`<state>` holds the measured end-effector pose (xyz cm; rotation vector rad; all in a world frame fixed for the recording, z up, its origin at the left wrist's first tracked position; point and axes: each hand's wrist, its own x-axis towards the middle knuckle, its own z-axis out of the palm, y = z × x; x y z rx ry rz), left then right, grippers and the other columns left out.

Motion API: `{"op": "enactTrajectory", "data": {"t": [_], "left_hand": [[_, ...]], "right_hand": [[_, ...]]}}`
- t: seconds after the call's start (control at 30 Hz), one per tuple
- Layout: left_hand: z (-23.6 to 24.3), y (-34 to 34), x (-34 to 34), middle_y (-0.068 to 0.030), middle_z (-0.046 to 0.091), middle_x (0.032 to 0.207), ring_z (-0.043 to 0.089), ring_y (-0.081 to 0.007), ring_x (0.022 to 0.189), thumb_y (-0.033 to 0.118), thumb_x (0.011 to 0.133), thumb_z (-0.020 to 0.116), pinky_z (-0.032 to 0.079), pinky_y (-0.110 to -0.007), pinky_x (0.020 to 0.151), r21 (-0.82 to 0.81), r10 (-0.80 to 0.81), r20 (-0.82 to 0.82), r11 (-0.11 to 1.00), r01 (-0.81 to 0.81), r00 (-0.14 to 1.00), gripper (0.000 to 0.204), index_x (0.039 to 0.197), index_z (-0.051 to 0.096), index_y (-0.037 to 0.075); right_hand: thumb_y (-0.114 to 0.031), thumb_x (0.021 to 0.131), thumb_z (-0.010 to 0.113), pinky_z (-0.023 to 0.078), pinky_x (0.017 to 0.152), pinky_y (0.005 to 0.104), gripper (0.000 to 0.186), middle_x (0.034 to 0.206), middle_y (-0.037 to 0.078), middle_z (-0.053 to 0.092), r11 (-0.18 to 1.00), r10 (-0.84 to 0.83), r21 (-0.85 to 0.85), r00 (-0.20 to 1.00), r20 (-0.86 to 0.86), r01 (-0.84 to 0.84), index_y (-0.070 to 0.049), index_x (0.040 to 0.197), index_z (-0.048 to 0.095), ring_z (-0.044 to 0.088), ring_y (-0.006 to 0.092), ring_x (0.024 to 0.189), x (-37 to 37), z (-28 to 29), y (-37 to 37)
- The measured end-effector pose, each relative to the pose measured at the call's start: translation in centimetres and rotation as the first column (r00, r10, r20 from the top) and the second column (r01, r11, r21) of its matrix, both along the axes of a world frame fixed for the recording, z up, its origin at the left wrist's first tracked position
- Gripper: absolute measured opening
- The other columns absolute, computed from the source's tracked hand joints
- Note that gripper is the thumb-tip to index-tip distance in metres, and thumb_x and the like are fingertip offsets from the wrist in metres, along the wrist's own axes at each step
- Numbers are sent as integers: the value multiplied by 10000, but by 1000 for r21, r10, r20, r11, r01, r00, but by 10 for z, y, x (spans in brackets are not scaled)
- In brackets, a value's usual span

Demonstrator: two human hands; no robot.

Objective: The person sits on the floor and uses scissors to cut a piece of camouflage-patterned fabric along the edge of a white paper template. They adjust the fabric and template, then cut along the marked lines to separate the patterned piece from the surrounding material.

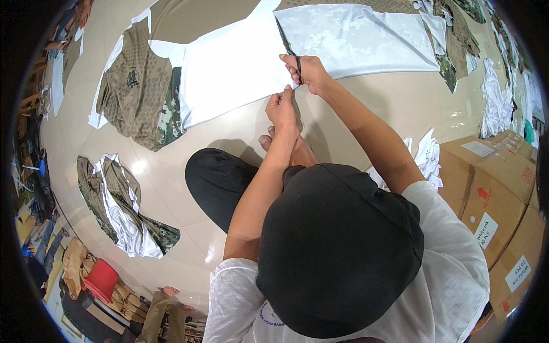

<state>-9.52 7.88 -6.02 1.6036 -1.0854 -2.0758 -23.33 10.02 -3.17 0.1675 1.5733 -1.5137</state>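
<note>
White cloth [229, 74] lies spread on the tiled floor, its right part [354, 40] showing a faint camouflage pattern through. A pair of dark-handled scissors [285, 38] rests along the line between these two parts, blades pointing away from me. My right hand [310, 73] is closed around the scissors' handles at the near edge of the cloth. Just below it, my left hand [281, 112] is closed, thumb and fingers pinching the cloth's near edge. A brown and green patterned cloth piece [134, 80] adjoins the white cloth on the left.
A crumpled camouflage and white cloth [117, 200] lies on the floor at left. Cardboard boxes [492, 177] stand at right, beside white scraps [428, 157]. More white cloth [496, 103] lies at far right. Bags and a red item [101, 280] sit at lower left.
</note>
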Motion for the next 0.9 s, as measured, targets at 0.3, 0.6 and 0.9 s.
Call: {"op": "enactTrajectory", "data": {"t": [0.3,0.6,0.9], "left_hand": [[-1,0,0,39,538,675,418,-65,630,261,951,750,335,-264,580,-8,-13,10,1000,13,1000,303,779,668,25],[3,0,-1,45,512,666,398,-67,631,255,952,750,328,-265,585,-19,-22,31,1000,22,999,304,766,656,33],[-5,0,-1,57,431,584,335,-60,448,283,959,751,255,-253,426,-47,-36,0,998,36,999,301,803,570,102]], "right_hand": [[-296,853,852,380,488,258,335,653,0,570,999,8,32,1000,3,-8,-54,789,631,482,92,528,-4,-3,-2],[-340,813,871,388,491,258,412,657,9,549,998,-24,66,999,23,23,1,865,645,487,100,546,-20,1,-16],[-307,821,870,388,496,251,362,697,16,570,999,-6,47,1000,4,6,-15,818,655,484,95,555,-22,2,-18]]}}
